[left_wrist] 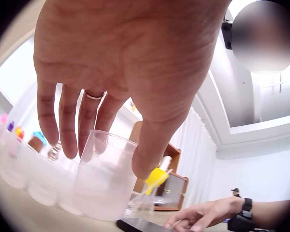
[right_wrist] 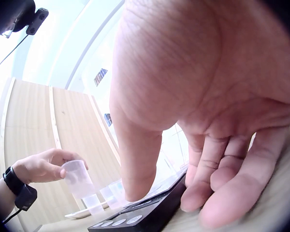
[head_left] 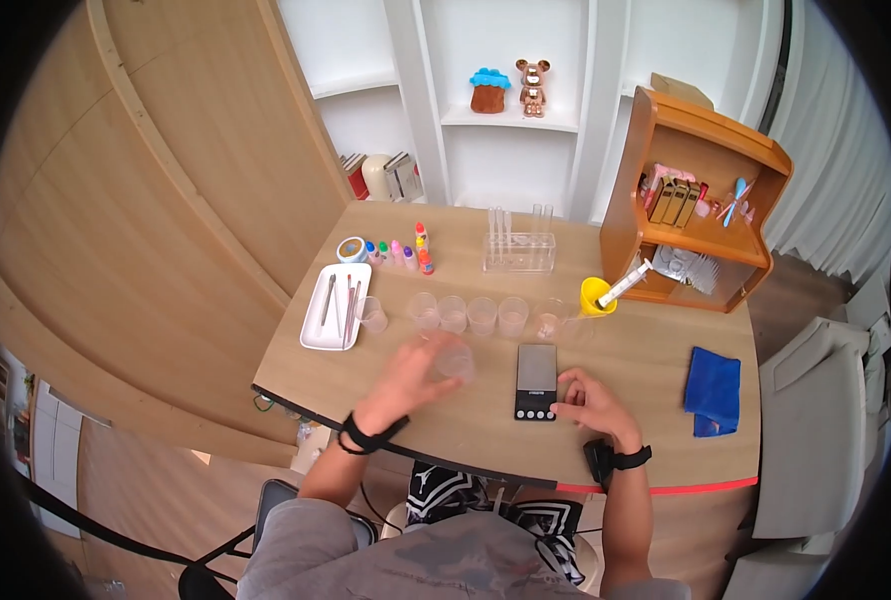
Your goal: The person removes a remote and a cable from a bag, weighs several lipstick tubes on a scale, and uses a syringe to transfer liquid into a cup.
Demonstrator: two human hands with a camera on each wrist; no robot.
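Observation:
My left hand (head_left: 411,380) pinches a clear plastic measuring cup (left_wrist: 106,174) between thumb and fingers, near the row of cups. In the head view the cup (head_left: 456,362) sits just left of a black digital scale (head_left: 537,380). My right hand (head_left: 596,405) is at the scale's right edge, its thumb by the round buttons. In the right wrist view the loosely bent fingers (right_wrist: 251,186) lie beside the scale (right_wrist: 145,212), with the thumb over its near part. The scale's grey plate bears nothing.
Several similar clear cups (head_left: 483,316) line up behind my hands. A white tray (head_left: 311,335) with slim tools, small colour bottles (head_left: 397,250) and a test tube rack (head_left: 519,262) stand farther back. Rightward are a yellow cup (head_left: 596,296) holding a syringe (head_left: 626,284), a wooden shelf (head_left: 621,190) and a blue cloth (head_left: 713,392).

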